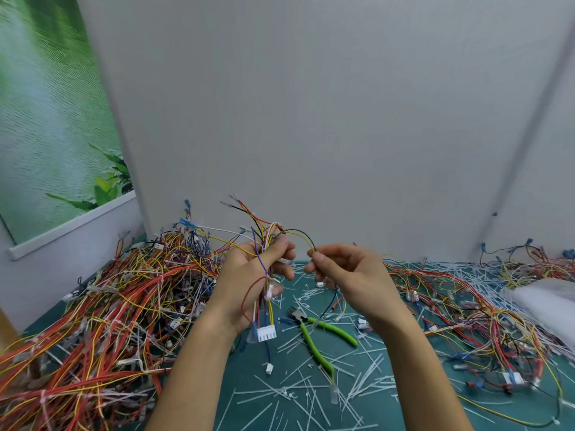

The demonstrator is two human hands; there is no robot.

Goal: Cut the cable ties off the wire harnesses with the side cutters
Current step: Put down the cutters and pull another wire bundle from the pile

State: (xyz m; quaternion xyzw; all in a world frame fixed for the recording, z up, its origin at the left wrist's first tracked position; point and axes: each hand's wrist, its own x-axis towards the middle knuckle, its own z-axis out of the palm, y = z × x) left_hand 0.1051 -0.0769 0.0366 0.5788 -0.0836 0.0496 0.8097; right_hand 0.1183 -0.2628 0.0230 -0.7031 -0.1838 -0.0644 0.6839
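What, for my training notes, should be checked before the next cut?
1. Cutters within reach: ok, they lie on the mat between the arms.
2. Right hand free to take the cutters: not ok, it pinches a wire.
3. Left hand has a firm grip on the harness: ok.
4. A tie left on the held harness: cannot tell.
5. Cutters' handles free of wires: ok.
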